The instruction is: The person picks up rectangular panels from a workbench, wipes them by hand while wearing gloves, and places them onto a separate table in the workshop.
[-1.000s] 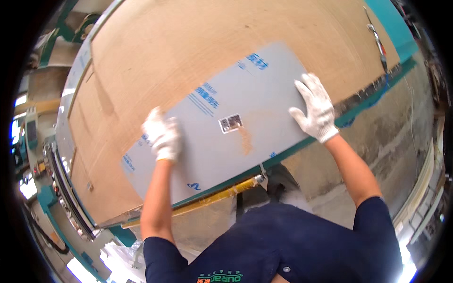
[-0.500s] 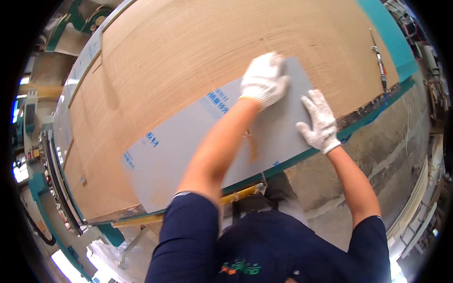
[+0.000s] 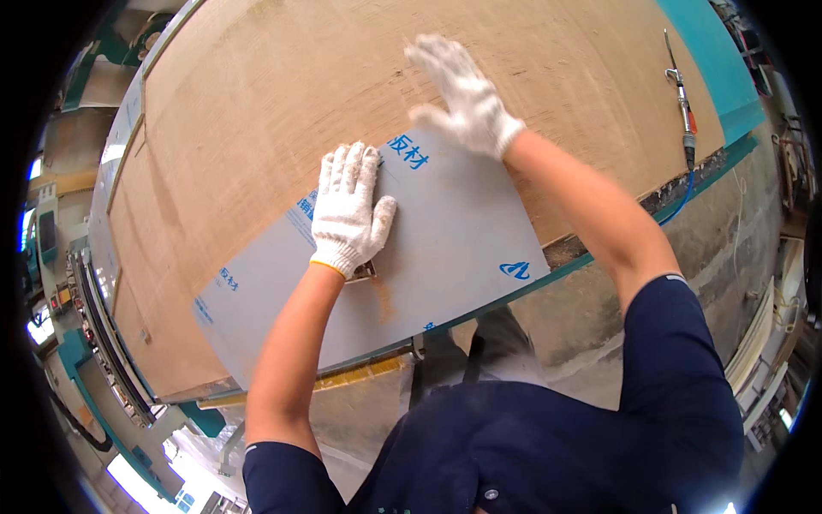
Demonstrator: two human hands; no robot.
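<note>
A grey sheet panel [image 3: 454,227] with blue printing lies flat along the near edge of a wooden board tabletop [image 3: 257,111]. My left hand [image 3: 349,206], in a white knit glove, rests on the panel with its fingers stretched out. Part of a small dark-edged opening or object, I cannot tell which, shows by its wrist. My right hand [image 3: 462,98], gloved the same way and slightly blurred, is at the panel's far edge, its fingers spread over the wooden board. Neither hand holds anything.
An air blow gun [image 3: 683,103] with a blue hose [image 3: 681,210] lies on the board at the right. A yellow bar [image 3: 364,373] runs below the table's near edge. Green machine parts [image 3: 73,343] stand at the left; long strips [image 3: 762,343] lie at the right.
My left hand has moved left and nearer along the panel. My right hand has left the panel's right side and swung far and left. The panel's right end, formerly covered, now shows.
</note>
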